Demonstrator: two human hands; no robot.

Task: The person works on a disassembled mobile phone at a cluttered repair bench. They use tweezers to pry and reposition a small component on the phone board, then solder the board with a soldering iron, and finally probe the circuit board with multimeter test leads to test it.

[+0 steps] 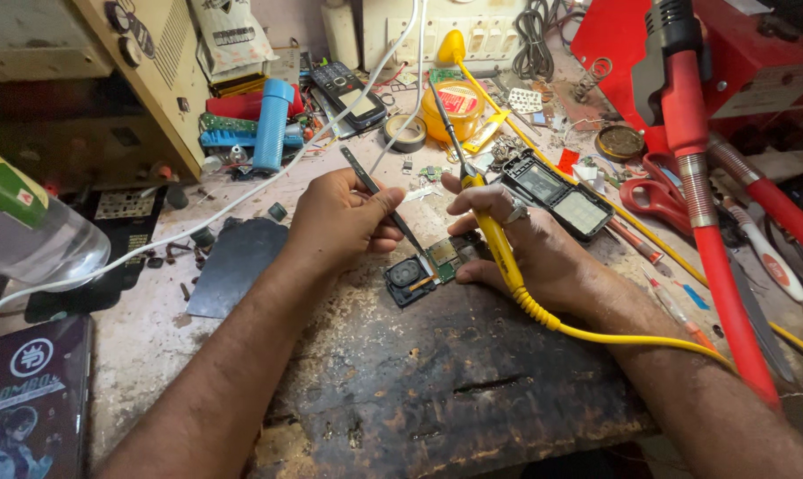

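Circuit board (440,259) between both hands.

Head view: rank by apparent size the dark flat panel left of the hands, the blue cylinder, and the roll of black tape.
1. Dark flat panel, largest.
2. Blue cylinder.
3. Roll of black tape, smallest.
The cylinder and tape lie farther from the camera, so true sizes stay unsure.

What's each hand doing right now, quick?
Left hand: closed on tweezers, tips down at the circuit board.
Right hand: closed on the yellow soldering iron, its tip pointing up, away from the board.
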